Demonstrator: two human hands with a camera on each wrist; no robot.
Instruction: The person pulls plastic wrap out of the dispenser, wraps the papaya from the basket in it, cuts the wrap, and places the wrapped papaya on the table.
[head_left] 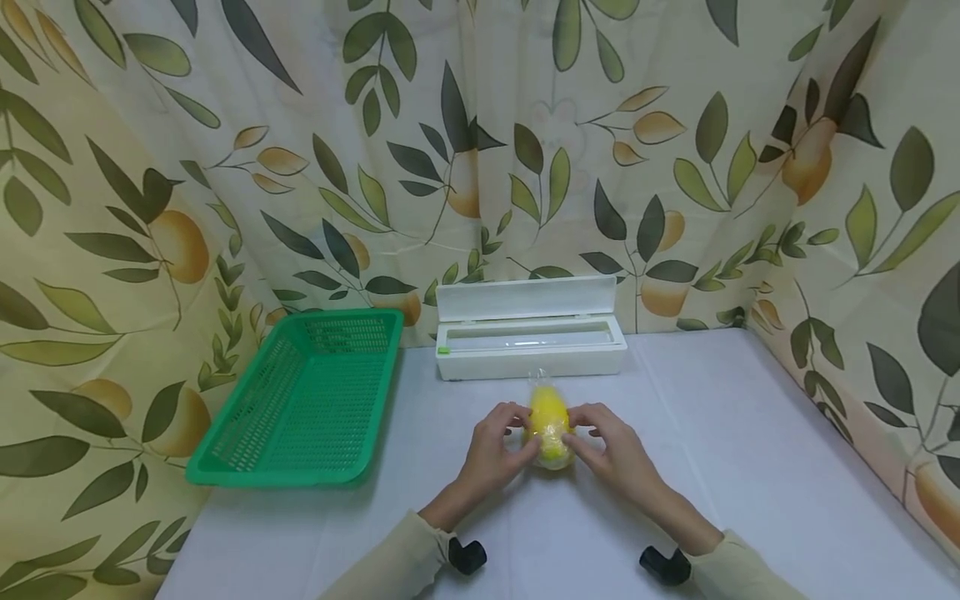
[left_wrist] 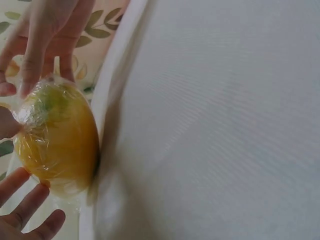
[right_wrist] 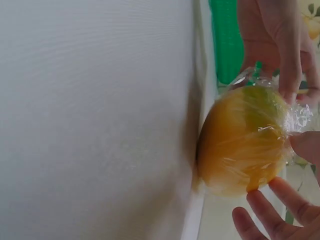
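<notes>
A yellow mango (head_left: 550, 414) with a green end lies on the white tabletop, wrapped in clear cling film. The film (right_wrist: 267, 131) is wrinkled and shiny, and a loose tuft of it stands up at the far end. My left hand (head_left: 495, 448) holds the fruit from the left, thumb near its close end and fingertips on its side. From the right, my right hand (head_left: 617, 446) holds it the same way. In the left wrist view, fingertips of the left hand (left_wrist: 25, 212) touch the wrapped mango (left_wrist: 65, 145). In the right wrist view, the right thumb presses the film.
Behind the fruit stands a white cling film box (head_left: 532, 364) with its lid raised and a green tab at its left. A green plastic basket (head_left: 296, 479) sits at the left. Leaf-patterned curtains (head_left: 525, 167) enclose the table (head_left: 742, 467).
</notes>
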